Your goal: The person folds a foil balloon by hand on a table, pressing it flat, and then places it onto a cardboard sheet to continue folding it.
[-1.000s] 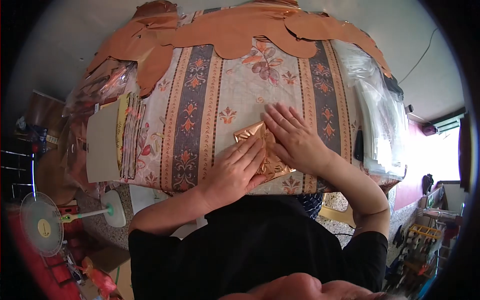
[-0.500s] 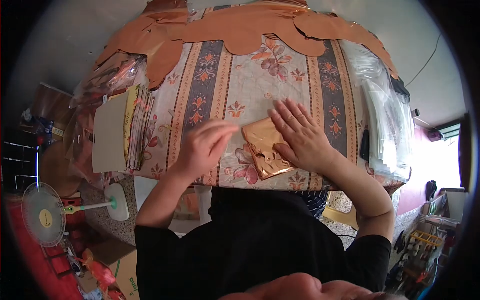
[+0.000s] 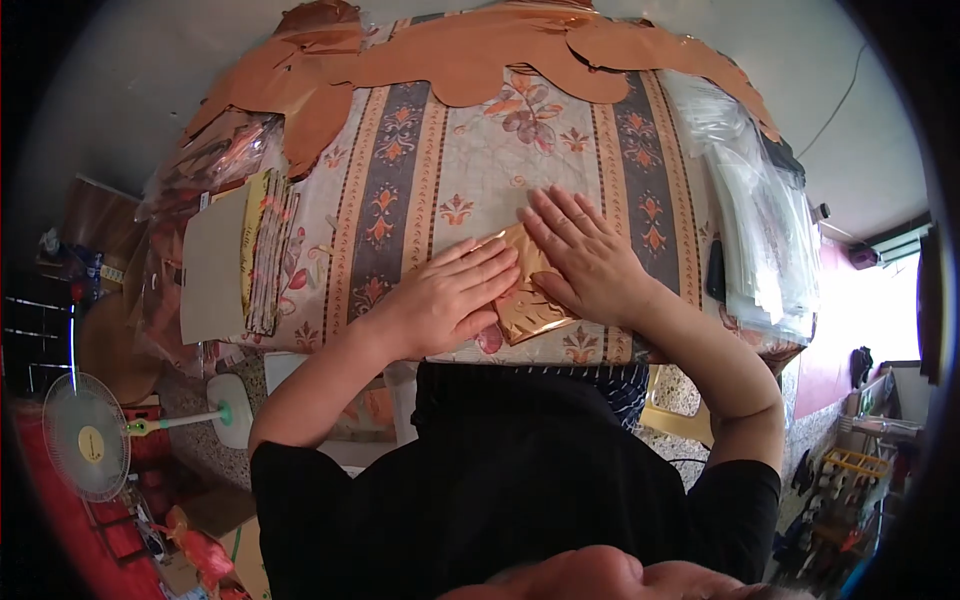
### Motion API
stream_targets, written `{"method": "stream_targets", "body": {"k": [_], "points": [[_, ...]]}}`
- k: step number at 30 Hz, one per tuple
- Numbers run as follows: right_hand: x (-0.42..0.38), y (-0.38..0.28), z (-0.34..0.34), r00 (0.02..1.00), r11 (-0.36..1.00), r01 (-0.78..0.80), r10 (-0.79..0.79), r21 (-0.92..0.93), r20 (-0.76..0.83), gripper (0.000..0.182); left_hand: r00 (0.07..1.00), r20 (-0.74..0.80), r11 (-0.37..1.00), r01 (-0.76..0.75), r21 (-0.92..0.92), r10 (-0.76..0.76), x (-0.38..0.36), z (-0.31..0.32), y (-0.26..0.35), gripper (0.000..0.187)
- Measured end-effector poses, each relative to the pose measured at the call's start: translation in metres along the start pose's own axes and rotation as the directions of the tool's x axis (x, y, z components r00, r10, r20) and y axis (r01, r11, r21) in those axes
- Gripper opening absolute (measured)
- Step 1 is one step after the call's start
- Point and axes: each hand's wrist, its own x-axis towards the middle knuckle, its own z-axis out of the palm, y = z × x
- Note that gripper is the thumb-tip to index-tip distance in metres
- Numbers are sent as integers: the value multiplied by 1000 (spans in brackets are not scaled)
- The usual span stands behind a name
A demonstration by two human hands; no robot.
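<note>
A shiny copper-gold folded foil sheet (image 3: 532, 318) lies on the patterned tablecloth near the table's front edge, its lower part wrinkled. My left hand (image 3: 452, 292) rests flat over its left edge, fingers stretched out. On its right side my right hand (image 3: 588, 258) lies palm down with the fingers extended and the thumb across the foil. Both palms cover much of the sheet, so its full outline is hidden.
Copper-coloured sheets with rounded edges (image 3: 470, 65) spread along the far side. A stack of printed booklets or cards (image 3: 262, 250) stands at left; clear plastic sleeves (image 3: 755, 240) are piled at right, beside a dark phone-like object (image 3: 715, 270). A fan (image 3: 88, 438) is at lower left.
My left hand has come down and right from above the cloth onto the foil's left edge. The right hand stays on the foil. The whole view has shifted slightly.
</note>
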Motion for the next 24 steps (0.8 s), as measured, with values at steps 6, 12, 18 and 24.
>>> {"method": "stream_targets", "body": {"k": [6, 12, 18, 24], "points": [[-3, 0, -3, 996, 996, 82, -83, 45, 12, 71, 999, 38, 1000, 0, 9, 0, -15, 2, 25, 64], [-22, -23, -9, 992, 991, 99, -106, 88, 71, 71, 974, -227, 983, 26, 183, 17, -27, 35, 53, 47], [-26, -23, -8, 990, 987, 115, -124, 113, 71, 67, 922, -367, 974, -42, 222, 124, -10, 27, 54, 26], [-22, 14, -7, 984, -178, -94, 136, 980, 119, 58, 921, -324, 951, -123, 285, 216, -7, 22, 49, 23]]}}
